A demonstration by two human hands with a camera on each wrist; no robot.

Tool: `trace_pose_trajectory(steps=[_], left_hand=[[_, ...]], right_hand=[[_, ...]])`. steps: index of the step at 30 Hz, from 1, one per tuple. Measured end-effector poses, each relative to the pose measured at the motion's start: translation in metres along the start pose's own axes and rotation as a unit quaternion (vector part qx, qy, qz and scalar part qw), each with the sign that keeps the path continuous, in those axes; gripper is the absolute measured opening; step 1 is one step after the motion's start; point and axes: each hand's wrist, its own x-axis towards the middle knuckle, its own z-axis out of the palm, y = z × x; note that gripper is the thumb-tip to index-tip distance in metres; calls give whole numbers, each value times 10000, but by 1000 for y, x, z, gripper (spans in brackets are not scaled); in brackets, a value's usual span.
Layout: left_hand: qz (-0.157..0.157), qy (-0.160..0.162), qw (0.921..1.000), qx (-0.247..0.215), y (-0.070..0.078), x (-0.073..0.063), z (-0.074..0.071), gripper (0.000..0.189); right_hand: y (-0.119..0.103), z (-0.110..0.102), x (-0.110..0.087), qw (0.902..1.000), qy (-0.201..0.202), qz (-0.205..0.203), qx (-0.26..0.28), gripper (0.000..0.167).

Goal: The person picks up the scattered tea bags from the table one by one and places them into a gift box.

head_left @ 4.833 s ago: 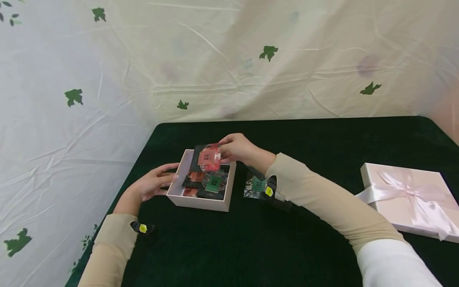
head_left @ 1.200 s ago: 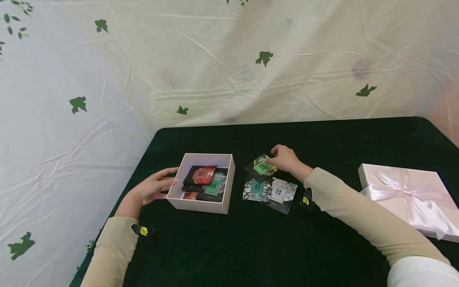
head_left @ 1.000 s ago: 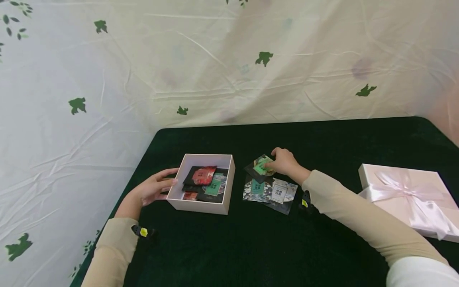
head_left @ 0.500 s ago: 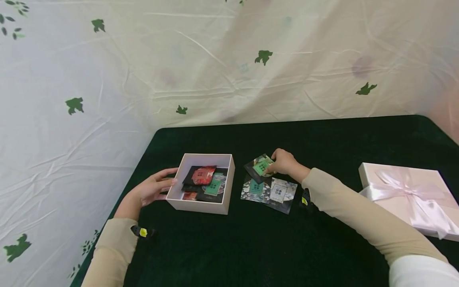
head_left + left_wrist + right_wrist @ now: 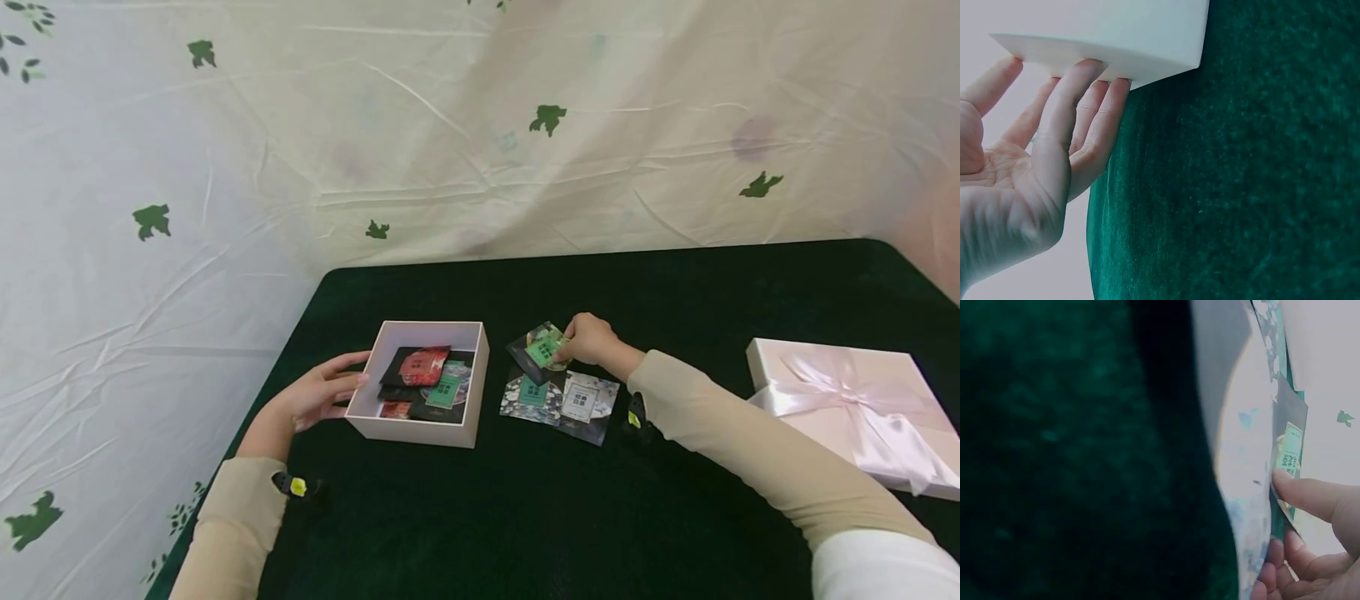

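Observation:
My left hand (image 5: 321,393) rests its fingertips and thumb against the left wall of an open pale pink box (image 5: 418,430); in the left wrist view, the fingers (image 5: 1054,137) touch the box side, nearly straight. Inside lie several dark square sachets, one with a red label (image 5: 422,367) and one with a green label (image 5: 444,392). To the right of the box, my right hand (image 5: 594,342) pinches the right edge of a black sachet with a bright green label (image 5: 544,352). The right wrist view shows the thumb (image 5: 1310,492) on its printed face.
Below the pinched sachet, a teal-labelled sachet (image 5: 532,395) and a white-labelled sachet (image 5: 581,402) lie overlapping on the dark green cloth (image 5: 420,525). A pink gift box (image 5: 862,408) tied with satin ribbon stands at the right. Pale curtains (image 5: 450,150) hang behind and left.
The right hand left a red-labelled sachet in the box, moved right to the loose sachets, and took hold of the green-labelled one. The left hand has stayed at the box.

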Motion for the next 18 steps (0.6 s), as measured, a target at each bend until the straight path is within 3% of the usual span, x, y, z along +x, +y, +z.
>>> trace_pose_trajectory(steps=[8,13,18], left_hand=[[-4,43,10000,0,-1,-1,1,69],[27,63,10000,-10,0,0,1,70],[22,52,10000,-32,1,-1,2,70]], right_hand=[[6,4,-3,9988,145,-160,444,21],[7,-2,-6,9920,30,-317,1221,10],[0,-13,-14,9826,-266,-344,1803,27]])
